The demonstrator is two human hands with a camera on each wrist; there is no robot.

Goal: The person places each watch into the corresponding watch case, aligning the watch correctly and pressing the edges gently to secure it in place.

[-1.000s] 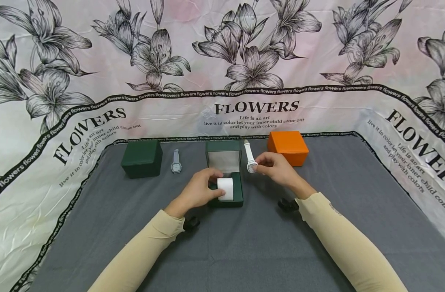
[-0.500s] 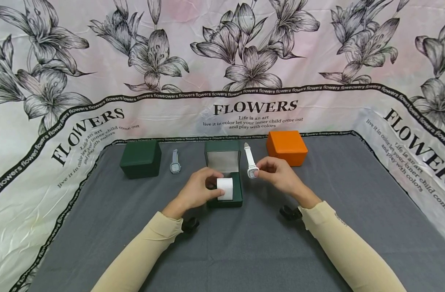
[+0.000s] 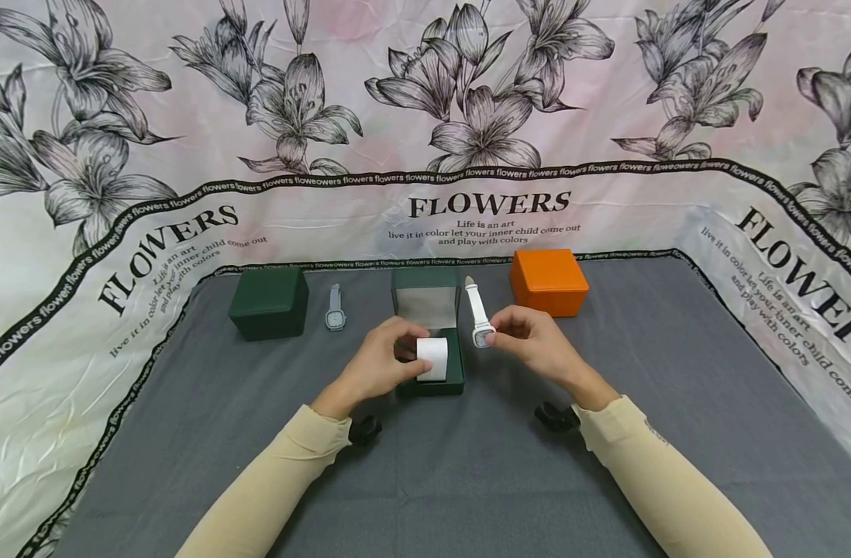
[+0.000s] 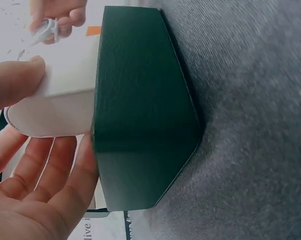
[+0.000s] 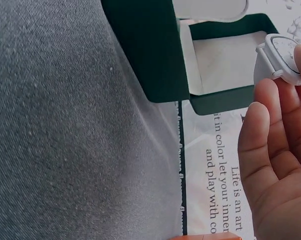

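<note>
My left hand pinches a white watch cushion that sits in an open dark green watch box. In the left wrist view the thumb lies on one side of the cushion and the fingers curl at the other, its lower end inside the box. The raised lid shows a pale lining. To the right of the box, my right hand pinches a white wristwatch at its case, with the strap stretching away from me. Its case shows close up in the right wrist view.
A closed green box stands at the back left. Beside it lies a pale blue wristwatch. An orange box is just behind my right hand. Grey cloth covers the table, and a floral curtain rises behind.
My right hand has drawn the white wristwatch slightly toward me. The left hand keeps its hold on the cushion, almost unmoved.
</note>
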